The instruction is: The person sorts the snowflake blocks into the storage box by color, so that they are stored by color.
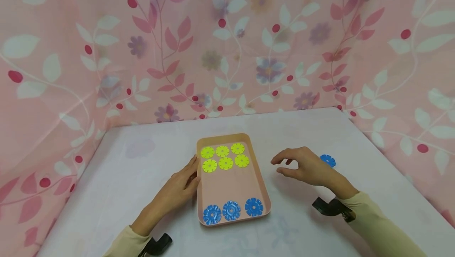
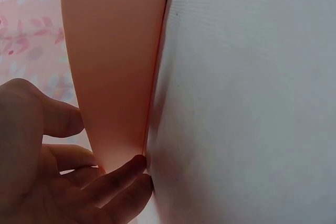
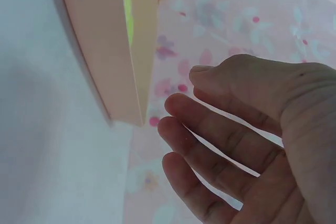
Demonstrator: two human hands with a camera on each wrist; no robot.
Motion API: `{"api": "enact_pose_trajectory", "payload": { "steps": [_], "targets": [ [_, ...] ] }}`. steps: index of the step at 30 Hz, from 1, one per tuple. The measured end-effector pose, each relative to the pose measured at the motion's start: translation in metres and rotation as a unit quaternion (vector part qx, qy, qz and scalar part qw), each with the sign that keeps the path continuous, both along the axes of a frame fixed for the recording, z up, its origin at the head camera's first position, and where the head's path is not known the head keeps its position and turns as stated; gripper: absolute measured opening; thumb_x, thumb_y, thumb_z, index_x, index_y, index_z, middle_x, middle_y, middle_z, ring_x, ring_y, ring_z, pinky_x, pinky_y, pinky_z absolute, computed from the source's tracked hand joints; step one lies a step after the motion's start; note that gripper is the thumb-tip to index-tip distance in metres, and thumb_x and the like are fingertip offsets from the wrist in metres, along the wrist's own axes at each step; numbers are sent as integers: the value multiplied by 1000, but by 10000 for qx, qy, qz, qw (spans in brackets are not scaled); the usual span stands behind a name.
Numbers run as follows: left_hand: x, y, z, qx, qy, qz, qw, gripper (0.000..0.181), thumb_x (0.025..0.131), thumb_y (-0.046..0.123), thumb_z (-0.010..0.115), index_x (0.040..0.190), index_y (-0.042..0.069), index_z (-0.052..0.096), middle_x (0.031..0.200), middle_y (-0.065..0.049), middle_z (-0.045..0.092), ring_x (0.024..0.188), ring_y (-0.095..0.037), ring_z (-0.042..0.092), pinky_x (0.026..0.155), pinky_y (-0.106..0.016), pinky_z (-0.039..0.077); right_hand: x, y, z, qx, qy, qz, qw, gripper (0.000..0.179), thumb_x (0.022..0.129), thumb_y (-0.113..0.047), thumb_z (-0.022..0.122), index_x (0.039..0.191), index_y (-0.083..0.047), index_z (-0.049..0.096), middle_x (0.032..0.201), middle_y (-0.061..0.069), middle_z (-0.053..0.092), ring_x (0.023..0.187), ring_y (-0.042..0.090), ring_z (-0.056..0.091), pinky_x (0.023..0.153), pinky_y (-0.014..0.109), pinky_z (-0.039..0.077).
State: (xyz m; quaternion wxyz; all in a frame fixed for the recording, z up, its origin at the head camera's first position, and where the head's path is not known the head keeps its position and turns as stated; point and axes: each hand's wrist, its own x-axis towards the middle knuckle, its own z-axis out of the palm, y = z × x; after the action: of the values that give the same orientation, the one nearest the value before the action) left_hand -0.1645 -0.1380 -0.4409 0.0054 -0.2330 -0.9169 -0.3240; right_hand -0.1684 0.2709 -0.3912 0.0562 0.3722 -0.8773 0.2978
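A pink tray (image 1: 227, 184) lies on the table. Toward its far end are several yellow notched discs (image 1: 225, 163) in two rows, and along its near end are three blue notched discs (image 1: 231, 210). My left hand (image 1: 179, 184) rests against the tray's left side; in the left wrist view its fingertips (image 2: 137, 163) touch the outer wall. To the right of the tray my right hand (image 1: 305, 165) hovers with loosely bent fingers and nothing held, thumb apart from the index finger. One more blue notched disc (image 1: 327, 160) is partly hidden behind it.
The white table (image 1: 124, 186) extends around the tray on all sides. A pink floral curtain (image 1: 227, 51) hangs along the back and both sides. Each wrist carries a black camera mount, such as the right one (image 1: 332, 207).
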Motion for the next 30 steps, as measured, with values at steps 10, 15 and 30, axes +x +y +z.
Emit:
{"api": "enact_pose_trajectory", "payload": {
  "steps": [10,15,30],
  "targets": [
    [0,1,0,-37,-179,77,9998,65,105,18,61,161,2,33,168,-15,26,149,-33,33,112,-51,37,-8,43,-2,-135,471,-540,9973,35,83,5,84,112,-14,78,108,-4,76,92,19,71,75,38,62],
    [0,1,2,-12,-205,92,9997,65,105,18,61,161,2,33,168,-15,26,149,-33,33,112,-51,37,-6,61,-3,174,114,-835,9963,34,83,3,84,113,-13,78,110,-1,76,94,22,71,77,42,61],
    [0,0,1,67,-161,-10,9998,64,105,15,60,161,0,32,168,-16,25,149,-35,33,113,-53,36,8,89,-24,1168,-1188,-900,9819,46,81,-18,91,122,-9,71,118,4,69,103,30,65,85,48,59]
  ]
}}
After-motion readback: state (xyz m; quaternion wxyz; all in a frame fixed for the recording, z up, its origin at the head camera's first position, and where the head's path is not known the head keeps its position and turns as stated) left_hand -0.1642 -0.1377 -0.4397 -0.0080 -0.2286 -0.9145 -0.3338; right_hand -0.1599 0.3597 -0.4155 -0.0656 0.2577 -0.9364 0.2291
